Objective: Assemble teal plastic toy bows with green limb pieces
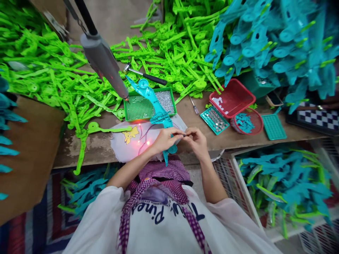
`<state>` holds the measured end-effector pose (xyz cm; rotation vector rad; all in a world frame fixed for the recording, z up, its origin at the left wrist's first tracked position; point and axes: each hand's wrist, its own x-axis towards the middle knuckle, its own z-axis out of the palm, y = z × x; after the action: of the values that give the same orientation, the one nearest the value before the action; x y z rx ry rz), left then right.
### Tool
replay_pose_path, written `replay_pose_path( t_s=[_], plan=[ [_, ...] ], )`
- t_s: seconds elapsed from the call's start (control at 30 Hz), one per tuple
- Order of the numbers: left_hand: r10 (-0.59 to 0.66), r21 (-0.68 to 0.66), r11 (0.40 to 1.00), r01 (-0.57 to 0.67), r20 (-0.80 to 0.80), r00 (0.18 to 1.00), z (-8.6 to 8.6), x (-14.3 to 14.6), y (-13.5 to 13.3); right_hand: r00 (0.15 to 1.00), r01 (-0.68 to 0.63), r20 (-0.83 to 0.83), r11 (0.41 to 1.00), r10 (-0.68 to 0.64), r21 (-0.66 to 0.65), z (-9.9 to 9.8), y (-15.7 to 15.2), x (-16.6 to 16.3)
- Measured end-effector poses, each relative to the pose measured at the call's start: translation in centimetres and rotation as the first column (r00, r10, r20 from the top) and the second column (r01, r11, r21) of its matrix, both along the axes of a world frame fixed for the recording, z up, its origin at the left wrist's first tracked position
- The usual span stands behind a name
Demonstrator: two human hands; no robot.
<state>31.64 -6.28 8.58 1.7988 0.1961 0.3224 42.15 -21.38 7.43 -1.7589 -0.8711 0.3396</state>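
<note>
A long turquoise plastic part lies slantwise across the front of the bench, its upper end over a green tray. My left hand reaches across its lower end, fingers closed and pointing right. Fingertip to fingertip with it, my right hand is closed in a pinch. A tiny dark piece shows between the fingertips of both hands, too small to name. Beneath the part is a pale cloth with a yellow cartoon figure, lit by red light spots. A lime-green plastic part touches the cloth's left side.
A grey tool head hangs above the green tray of small metal pieces. Behind lie a hammer and heaped lime-green parts. Rightward are a screwdriver, a red basket, a coin-like-disc tray and stacked turquoise parts.
</note>
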Motion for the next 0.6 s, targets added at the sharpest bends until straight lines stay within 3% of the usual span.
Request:
replay_pose_path(
  t_s=[0.13, 0.27, 0.37, 0.43, 0.53, 0.6],
  plan=[
    [-0.027, -0.022, 0.999, 0.026, -0.014, 1.000, 0.0, -0.2, -0.3, 0.976, -0.052, -0.211, 0.999, 0.049, -0.010, -0.1, -0.1, -0.2],
    [0.046, 0.021, 0.999, -0.047, 0.052, 0.998, -0.3, -0.6, -0.7, 0.976, -0.022, -0.218, 1.000, 0.024, 0.012, -0.1, -0.6, -0.7],
    [0.022, 0.157, 0.987, -0.038, 0.103, 0.994, -1.2, -1.5, -1.5, 0.971, 0.176, -0.173, 0.983, -0.166, 0.042, -0.3, 0.1, -0.3],
    [-0.059, 0.308, 0.951, 0.024, 0.104, 0.993, -2.0, -2.4, -2.3, 0.969, 0.217, -0.118, 0.976, -0.215, 0.006, -0.8, 2.2, 0.5],
    [-0.157, 0.494, 0.864, 0.094, 0.089, 0.984, -2.5, -4.4, -3.3, 0.998, -0.009, -0.059, 0.993, 0.002, -0.118, -2.0, 6.7, 1.7],
    [-0.114, 0.543, 0.839, 0.035, 0.112, 0.987, -1.9, -6.3, -3.3, 0.987, -0.098, -0.139, 0.988, 0.081, -0.119, -2.8, 8.9, 2.4]
  ],
)
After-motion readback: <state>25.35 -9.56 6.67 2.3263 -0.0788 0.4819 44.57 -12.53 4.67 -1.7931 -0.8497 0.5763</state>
